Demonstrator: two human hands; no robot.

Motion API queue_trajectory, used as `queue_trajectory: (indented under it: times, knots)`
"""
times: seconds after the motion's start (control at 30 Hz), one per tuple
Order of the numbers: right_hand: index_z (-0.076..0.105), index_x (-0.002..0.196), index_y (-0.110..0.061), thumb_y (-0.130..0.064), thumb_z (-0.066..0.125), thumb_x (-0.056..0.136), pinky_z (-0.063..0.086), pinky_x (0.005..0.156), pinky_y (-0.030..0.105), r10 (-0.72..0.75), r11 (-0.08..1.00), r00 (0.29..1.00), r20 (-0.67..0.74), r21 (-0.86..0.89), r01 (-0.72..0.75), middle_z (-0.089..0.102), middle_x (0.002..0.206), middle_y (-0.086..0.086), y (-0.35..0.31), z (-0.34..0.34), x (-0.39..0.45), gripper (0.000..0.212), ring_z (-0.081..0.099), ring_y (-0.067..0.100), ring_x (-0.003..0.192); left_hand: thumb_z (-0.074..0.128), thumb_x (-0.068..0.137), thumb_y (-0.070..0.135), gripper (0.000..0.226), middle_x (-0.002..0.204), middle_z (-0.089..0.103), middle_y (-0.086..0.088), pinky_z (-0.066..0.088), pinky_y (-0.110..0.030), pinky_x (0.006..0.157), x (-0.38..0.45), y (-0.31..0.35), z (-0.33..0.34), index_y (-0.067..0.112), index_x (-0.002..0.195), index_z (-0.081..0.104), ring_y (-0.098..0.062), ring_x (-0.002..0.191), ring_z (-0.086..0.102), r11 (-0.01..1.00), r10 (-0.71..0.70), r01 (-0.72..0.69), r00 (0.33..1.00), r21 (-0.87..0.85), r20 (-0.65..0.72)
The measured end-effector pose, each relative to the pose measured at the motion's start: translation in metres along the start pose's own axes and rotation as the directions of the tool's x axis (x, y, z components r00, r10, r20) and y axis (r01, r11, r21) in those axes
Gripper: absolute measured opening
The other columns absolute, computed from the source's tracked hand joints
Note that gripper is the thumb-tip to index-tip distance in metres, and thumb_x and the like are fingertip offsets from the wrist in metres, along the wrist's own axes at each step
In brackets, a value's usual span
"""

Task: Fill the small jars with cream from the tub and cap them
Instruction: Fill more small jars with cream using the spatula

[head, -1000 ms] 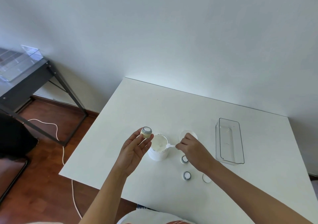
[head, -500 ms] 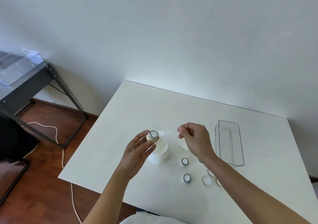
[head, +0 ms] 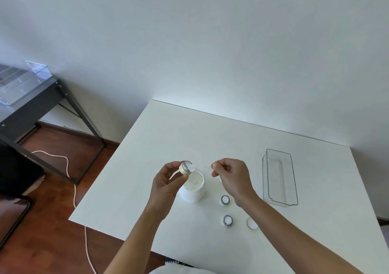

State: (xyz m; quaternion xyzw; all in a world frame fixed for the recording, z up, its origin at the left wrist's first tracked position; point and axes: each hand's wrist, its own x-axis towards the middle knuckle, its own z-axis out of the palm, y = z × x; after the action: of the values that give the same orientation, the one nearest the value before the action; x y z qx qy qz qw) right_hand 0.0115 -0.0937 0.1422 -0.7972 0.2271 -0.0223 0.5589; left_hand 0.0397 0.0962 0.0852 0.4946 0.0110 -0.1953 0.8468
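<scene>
Near the front of a white table (head: 210, 139), as seen from the head camera, an open white tub (head: 192, 189) of cream is set, its pale contents exposed at the top. Just above the tub's left rim a small jar (head: 186, 168) is held tilted, its dark-rimmed mouth turned toward the right; it is pinched between the thumb and curled fingers of the left hand (head: 166, 186). A thin clear spatula (head: 201, 167) is pinched at its handle end by the thumb and forefinger of the right hand (head: 232, 178), the remaining fingers being curled in, and its tip, which carries a little cream, is laid at the mouth of the jar. To the right of the tub, close to the right wrist, 2 more small jars are stood upright on the table: 1 nearer the tub (head: 225, 200) and 1 closer to the front edge (head: 227, 220), both uncapped, with a light interior inside a dark ring. Whether they hold cream cannot be told. Just right of the nearer jar a white cap (head: 252, 223) is laid on the table, partly hidden by the right forearm. Further right a clear rectangular tray (head: 281, 178) is placed lengthwise. On the left, beyond the table, a dark metal-framed desk (head: 31, 107) bearing a clear box (head: 27, 80) is seen, and a white cable (head: 71, 179) is trailed over the wooden floor
</scene>
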Motion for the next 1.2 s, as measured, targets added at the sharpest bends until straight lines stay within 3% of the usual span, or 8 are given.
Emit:
queue_trajectory:
  times: [0.27,0.4,0.5,0.6,0.73,0.87,1.0,1.2]
  knots:
    - [0.072,0.084,-0.007,-0.01,0.061,0.091,0.044,0.065,0.026,0.245,0.893,0.967,0.067,0.372,-0.252,0.072,0.071,0.004,0.008,0.0,0.006,0.013,0.047,0.016,0.062,0.071,0.079,0.002,0.031,0.108,0.073,-0.007,0.057,-0.027,0.087,-0.001,-0.004,-0.01,0.012,0.109,0.067,-0.018,0.097,0.07,0.996,-0.037,0.03,0.995,-0.085,-0.091]
    - [0.072,0.077,-0.019,-0.014,0.066,0.087,0.046,0.065,0.016,0.037,0.997,0.998,-0.052,0.074,-0.033,0.074,0.07,-0.007,0.03,0.005,0.005,0.012,0.065,0.008,0.066,0.068,0.081,0.005,0.033,0.111,0.073,-0.011,0.058,-0.028,0.085,0.0,-0.003,-0.019,0.009,0.114,0.064,-0.022,0.104,0.071,0.984,-0.068,0.048,0.991,-0.17,-0.117]
    - [0.074,0.08,-0.016,-0.007,0.066,0.087,0.045,0.065,0.011,-0.171,0.968,0.985,0.033,-0.181,0.174,0.071,0.072,-0.005,0.047,0.011,0.005,0.013,0.064,0.009,0.072,0.067,0.082,0.006,0.034,0.113,0.073,-0.014,0.058,-0.028,0.085,0.0,-0.002,-0.02,0.008,0.116,0.063,-0.024,0.106,0.071,0.979,-0.079,0.058,0.992,-0.194,-0.102]
    - [0.072,0.088,-0.006,-0.001,0.056,0.09,0.046,0.067,0.028,-0.332,0.702,0.894,0.302,-0.554,0.448,0.065,0.074,0.011,0.062,0.01,0.007,0.017,0.053,0.02,0.08,0.068,0.081,0.007,0.037,0.113,0.072,-0.015,0.058,-0.029,0.086,0.002,-0.002,-0.019,0.007,0.118,0.063,-0.026,0.107,0.07,0.974,-0.091,0.07,0.992,-0.217,-0.088]
    - [0.073,0.083,-0.006,0.018,0.062,0.063,0.049,0.053,0.026,-0.468,0.406,0.753,0.463,-0.644,0.649,0.064,0.064,0.004,0.065,-0.007,0.004,0.033,0.059,0.022,0.074,0.065,0.084,0.008,0.036,0.114,0.072,-0.014,0.058,-0.03,0.086,0.004,-0.004,-0.018,0.006,0.12,0.063,-0.028,0.109,0.07,0.966,-0.107,0.085,0.991,-0.246,-0.077]
    - [0.073,0.082,-0.008,0.006,0.068,0.08,0.048,0.058,0.023,-0.493,0.616,0.826,0.274,-0.56,0.554,0.062,0.063,0.001,0.061,-0.013,-0.001,0.015,0.056,0.016,0.072,0.062,0.084,0.007,0.041,0.115,0.071,-0.016,0.059,-0.031,0.087,0.005,-0.006,-0.016,0.004,0.125,0.06,-0.028,0.109,0.07,0.959,-0.119,0.098,0.991,-0.265,-0.065]
    - [0.07,0.075,-0.01,-0.007,0.062,0.088,0.039,0.055,0.007,-0.236,0.93,0.971,0.042,-0.281,0.238,0.066,0.063,-0.008,0.047,0.003,0.004,0.016,0.056,0.001,0.057,0.06,0.083,0.007,0.042,0.12,0.07,-0.016,0.059,-0.032,0.087,0.006,-0.007,-0.009,0.004,0.126,0.06,-0.03,0.112,0.069,0.957,-0.139,0.124,0.99,-0.264,-0.039]
    - [0.065,0.072,-0.003,-0.003,0.053,0.089,0.046,0.059,0.022,-0.025,0.914,1.0,0.016,-0.405,0.03,0.069,0.068,0.011,0.058,-0.006,0.01,0.021,0.063,0.027,0.067,0.058,0.085,0.008,0.046,0.127,0.067,-0.016,0.06,-0.032,0.085,0.006,-0.007,-0.003,0.001,0.131,0.059,-0.029,0.111,0.069,0.948,-0.176,0.164,0.984,-0.273,-0.02]
